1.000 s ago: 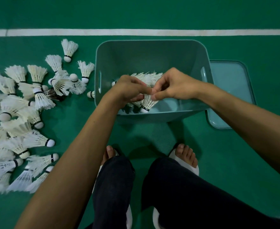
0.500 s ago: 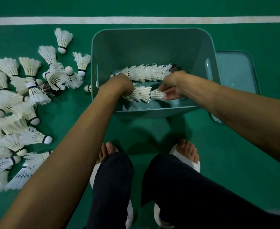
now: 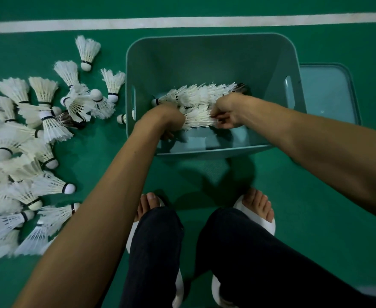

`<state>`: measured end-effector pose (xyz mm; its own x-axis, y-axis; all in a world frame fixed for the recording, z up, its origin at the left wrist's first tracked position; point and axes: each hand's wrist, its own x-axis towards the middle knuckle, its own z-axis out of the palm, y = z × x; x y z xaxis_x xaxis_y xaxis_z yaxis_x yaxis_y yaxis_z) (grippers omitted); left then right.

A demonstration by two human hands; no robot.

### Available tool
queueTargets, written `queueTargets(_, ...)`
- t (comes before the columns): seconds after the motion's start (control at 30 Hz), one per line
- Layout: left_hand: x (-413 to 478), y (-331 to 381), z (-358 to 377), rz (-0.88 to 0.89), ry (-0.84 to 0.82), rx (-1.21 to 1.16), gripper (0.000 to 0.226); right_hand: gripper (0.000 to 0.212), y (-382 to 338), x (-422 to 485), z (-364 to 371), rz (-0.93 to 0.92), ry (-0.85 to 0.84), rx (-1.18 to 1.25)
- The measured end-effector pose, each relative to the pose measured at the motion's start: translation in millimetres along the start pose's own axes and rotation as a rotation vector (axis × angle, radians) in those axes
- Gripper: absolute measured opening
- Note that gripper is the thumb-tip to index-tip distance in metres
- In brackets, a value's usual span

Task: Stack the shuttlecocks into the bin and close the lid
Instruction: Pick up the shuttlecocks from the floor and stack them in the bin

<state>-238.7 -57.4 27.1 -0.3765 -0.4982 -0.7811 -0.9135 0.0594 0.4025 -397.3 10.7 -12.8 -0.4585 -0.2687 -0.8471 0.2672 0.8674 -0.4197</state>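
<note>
A teal plastic bin (image 3: 213,52) stands open on the green floor. A long row of nested white shuttlecocks (image 3: 200,93) lies across its bottom. Just in front of that row, both my hands are down inside the bin holding a shorter nested stack of shuttlecocks (image 3: 197,118). My left hand (image 3: 168,118) grips the stack's left end, its fingers hidden below. My right hand (image 3: 227,115) pinches the feathered right end. The teal lid (image 3: 329,94) lies flat on the floor to the right of the bin.
Several loose white shuttlecocks (image 3: 33,138) are scattered over the floor left of the bin, one (image 3: 121,118) right against its left wall. A white court line (image 3: 182,22) runs behind the bin. My feet in white sandals (image 3: 256,210) stand just before it.
My hands have gone from above the bin down to its bottom with the short stack, which now lies beside the long row. The camera has moved closer.
</note>
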Motion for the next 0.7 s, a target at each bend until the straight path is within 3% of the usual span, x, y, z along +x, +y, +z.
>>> queueTargets(0.1,-4,-2,-2,0.019,0.047,0.053,0.038,0.007,-3,0,2,-0.075,0.129,-0.098)
queueTargets(0.37,-32,-5,-23,0.135,0.213,-0.037,0.023,0.019,-16,-43,-31,-0.308,0.272,-0.215)
queueTargets(0.53,-85,-25,-49,0.342,0.497,-0.22,0.012,0.018,-27,-87,-27,-0.534,0.242,-0.133)
queueTargets(0.7,-99,-79,-49,0.255,0.894,-0.438,0.01,0.02,-49,-135,21,-0.797,0.181,-0.09)
